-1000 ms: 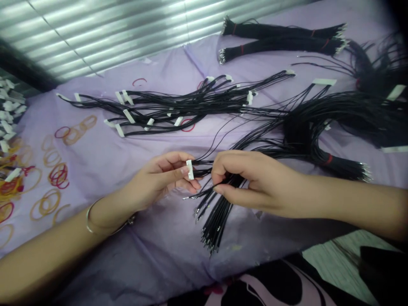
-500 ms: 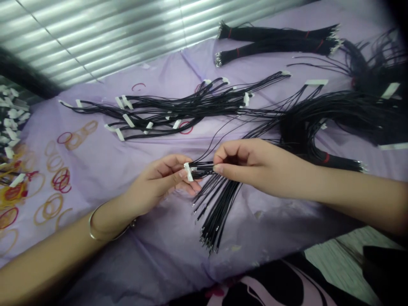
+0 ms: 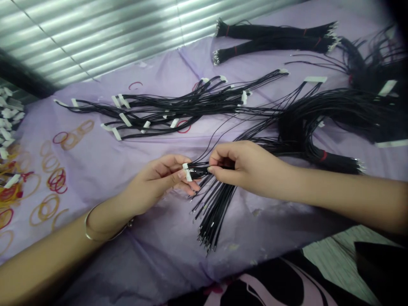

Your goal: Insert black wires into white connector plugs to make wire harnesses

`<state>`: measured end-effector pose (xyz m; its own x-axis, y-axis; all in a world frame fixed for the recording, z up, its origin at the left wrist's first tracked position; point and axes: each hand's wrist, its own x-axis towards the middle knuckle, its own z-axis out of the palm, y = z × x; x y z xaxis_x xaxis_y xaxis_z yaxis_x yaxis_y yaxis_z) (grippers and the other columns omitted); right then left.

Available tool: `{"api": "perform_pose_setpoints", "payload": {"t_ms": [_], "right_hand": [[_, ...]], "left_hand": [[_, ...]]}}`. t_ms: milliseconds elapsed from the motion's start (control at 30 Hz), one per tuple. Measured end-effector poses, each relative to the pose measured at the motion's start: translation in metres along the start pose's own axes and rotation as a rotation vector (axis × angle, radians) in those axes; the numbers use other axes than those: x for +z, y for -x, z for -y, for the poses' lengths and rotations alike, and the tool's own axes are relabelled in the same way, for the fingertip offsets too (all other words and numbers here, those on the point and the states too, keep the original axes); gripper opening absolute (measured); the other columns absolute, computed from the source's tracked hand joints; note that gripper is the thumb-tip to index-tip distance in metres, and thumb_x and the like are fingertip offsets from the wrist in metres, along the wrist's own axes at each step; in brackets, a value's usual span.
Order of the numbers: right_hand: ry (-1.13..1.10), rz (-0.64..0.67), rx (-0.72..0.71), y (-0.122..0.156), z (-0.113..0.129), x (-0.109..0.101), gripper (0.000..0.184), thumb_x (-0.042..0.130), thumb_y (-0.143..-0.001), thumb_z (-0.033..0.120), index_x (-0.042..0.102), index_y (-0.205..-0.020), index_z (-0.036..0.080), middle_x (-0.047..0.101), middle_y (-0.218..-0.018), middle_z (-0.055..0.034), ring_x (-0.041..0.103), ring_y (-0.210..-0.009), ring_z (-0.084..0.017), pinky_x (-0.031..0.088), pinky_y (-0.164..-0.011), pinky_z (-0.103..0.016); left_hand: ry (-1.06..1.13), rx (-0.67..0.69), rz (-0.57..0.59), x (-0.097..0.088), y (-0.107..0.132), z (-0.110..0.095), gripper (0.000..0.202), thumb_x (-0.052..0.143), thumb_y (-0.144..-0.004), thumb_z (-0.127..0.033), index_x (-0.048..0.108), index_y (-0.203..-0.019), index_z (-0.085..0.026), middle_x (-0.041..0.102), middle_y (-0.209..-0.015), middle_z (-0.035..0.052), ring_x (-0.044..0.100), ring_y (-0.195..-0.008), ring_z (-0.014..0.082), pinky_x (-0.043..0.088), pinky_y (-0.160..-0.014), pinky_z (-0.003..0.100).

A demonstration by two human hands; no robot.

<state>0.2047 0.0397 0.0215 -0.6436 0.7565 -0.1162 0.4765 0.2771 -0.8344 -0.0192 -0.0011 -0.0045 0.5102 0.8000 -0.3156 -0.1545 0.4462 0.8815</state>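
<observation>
My left hand (image 3: 156,182) grips a small white plastic wire connector (image 3: 187,172) between thumb and fingers. Just beside it, my right hand (image 3: 239,163) pinches the black wires (image 3: 199,171) running out of that connector. Below the pinch, a loose bunch of black wires with bare metal terminals (image 3: 212,221) fans downward onto the lilac sheet (image 3: 127,250). My right fingers hide part of the wires. A thin bangle circles my left wrist.
Black wire harnesses with white connectors (image 3: 178,106) lie across the sheet, beside a large coiled bundle (image 3: 306,123). Banded bundles (image 3: 274,42) lie at the back. Rubber bands (image 3: 47,182) and loose white connectors (image 3: 6,114) lie at the left.
My right hand has moved up and left along the wires, closer to the connector. My left hand stays nearly still, and the view has shifted slightly.
</observation>
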Motion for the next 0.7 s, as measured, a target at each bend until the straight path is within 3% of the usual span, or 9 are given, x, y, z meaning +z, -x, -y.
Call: {"api": "perform_pose_setpoints", "payload": {"t_ms": [433, 700], "right_hand": [[0.099, -0.090, -0.072, -0.0012, -0.0049, 0.0034, 0.002, 0.056, -0.075, 0.014, 0.058, -0.075, 0.013, 0.056, -0.066, 0.0037, 0.045, -0.058, -0.004, 0.033, -0.055, -0.017], [0.072, -0.100, -0.114, 0.0002, -0.0069, 0.0047, 0.001, 0.058, -0.075, 0.013, 0.057, -0.075, 0.012, 0.056, -0.068, 0.0023, 0.046, -0.060, -0.005, 0.034, -0.058, -0.018]], "left_hand": [[0.018, -0.060, -0.046, 0.0031, -0.0003, -0.0048, 0.020, 0.059, -0.089, -0.021, 0.052, -0.106, -0.015, 0.070, -0.088, 0.0061, 0.069, -0.076, 0.0141, 0.057, -0.068, 0.021], [0.001, -0.029, -0.010, 0.0079, 0.0000, -0.0104, 0.015, 0.054, -0.091, -0.013, 0.050, -0.106, -0.010, 0.070, -0.086, 0.0037, 0.068, -0.076, 0.0114, 0.057, -0.069, 0.019]]}}
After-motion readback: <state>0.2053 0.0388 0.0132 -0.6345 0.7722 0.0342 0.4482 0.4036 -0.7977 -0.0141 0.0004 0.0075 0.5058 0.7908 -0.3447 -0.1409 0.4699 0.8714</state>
